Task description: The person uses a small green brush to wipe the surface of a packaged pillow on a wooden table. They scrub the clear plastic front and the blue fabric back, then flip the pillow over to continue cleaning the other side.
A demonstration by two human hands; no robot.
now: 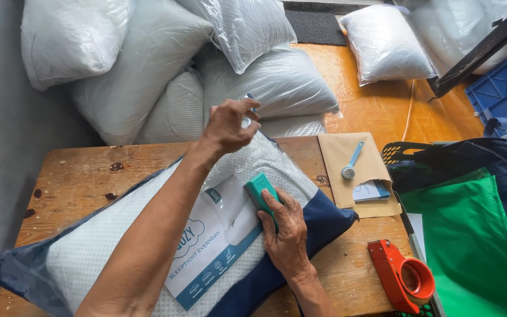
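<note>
The right hand (286,226) lies flat on the bagged pillow (165,235), fingers closed around a small teal block (259,191) pressed against the bag's paper label (218,240). The left hand (230,123) reaches over the pillow's far edge, fingers curled and pinching the clear plastic there. The pillow sits on the wooden counter (83,170), its long axis running diagonally from the near left corner toward the far right, its right end near a brown envelope (353,170). Bare wood shows along the counter's far left. An orange tape dispenser (403,276) rests near the right edge, close beside the right wrist.
</note>
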